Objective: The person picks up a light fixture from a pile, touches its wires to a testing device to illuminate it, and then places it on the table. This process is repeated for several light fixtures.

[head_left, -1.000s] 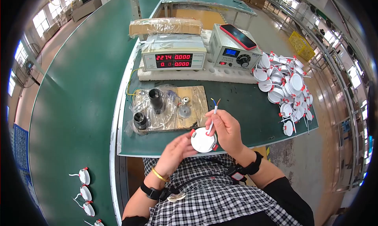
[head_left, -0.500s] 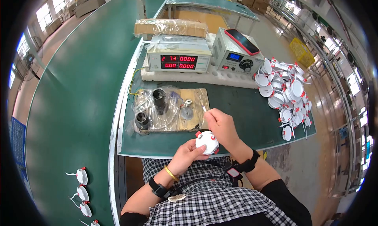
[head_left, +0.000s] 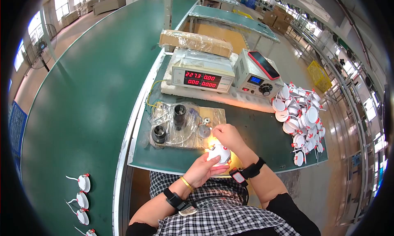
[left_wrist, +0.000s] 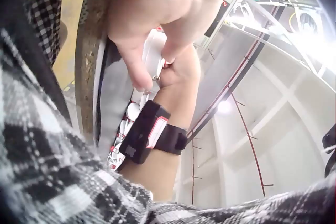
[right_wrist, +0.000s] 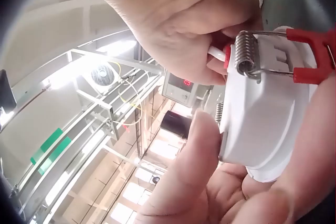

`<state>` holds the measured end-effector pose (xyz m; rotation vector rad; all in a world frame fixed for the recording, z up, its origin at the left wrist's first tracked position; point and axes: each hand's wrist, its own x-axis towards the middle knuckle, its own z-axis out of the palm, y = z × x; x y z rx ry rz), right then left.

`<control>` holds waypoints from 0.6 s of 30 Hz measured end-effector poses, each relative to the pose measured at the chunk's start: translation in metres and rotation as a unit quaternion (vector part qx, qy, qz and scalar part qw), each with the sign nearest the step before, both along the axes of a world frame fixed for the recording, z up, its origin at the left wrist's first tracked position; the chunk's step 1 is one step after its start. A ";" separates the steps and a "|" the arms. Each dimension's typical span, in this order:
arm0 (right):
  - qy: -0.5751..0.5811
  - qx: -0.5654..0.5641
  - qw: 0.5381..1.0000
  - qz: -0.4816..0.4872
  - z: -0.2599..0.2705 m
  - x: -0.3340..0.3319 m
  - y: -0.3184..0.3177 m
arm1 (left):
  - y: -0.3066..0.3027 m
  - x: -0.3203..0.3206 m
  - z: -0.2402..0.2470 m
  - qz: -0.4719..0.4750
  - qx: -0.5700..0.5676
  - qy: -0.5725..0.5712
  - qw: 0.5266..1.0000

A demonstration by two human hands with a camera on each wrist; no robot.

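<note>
A round white lamp [head_left: 219, 154] with red-tipped spring clips is gripped by my left hand [head_left: 202, 170], thumb on its back; warm light glows around it. My right hand [head_left: 230, 138] pinches the lamp's white cable just above, beside the round metal contact [head_left: 204, 131] on the wooden board [head_left: 217, 114]. The cable's end is hidden by the fingers. In the right wrist view the lamp [right_wrist: 262, 113] shows a coiled spring and the cable entering by a red grommet. The left wrist view shows my left hand [left_wrist: 157, 19] on the lamp's edge.
Two black sockets [head_left: 179, 116] stand on the board's left. Behind are a meter [head_left: 202, 79] with red digits and a grey control box [head_left: 255, 78] carrying a phone [head_left: 264, 65]. White lamps [head_left: 303, 117] are heaped at right; several [head_left: 83, 182] lie on the left bench.
The lamp has lit up with a warm glow. My right hand has brought the cable down to the metal contact. The head view has shifted, so the bench appears lower.
</note>
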<state>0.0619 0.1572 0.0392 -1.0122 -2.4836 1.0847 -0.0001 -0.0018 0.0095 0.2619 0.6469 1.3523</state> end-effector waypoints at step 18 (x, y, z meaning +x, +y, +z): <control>-0.013 0.029 0.999 -0.012 0.002 -0.002 -0.003 | 0.001 0.000 -0.008 -0.006 0.008 -0.041 0.999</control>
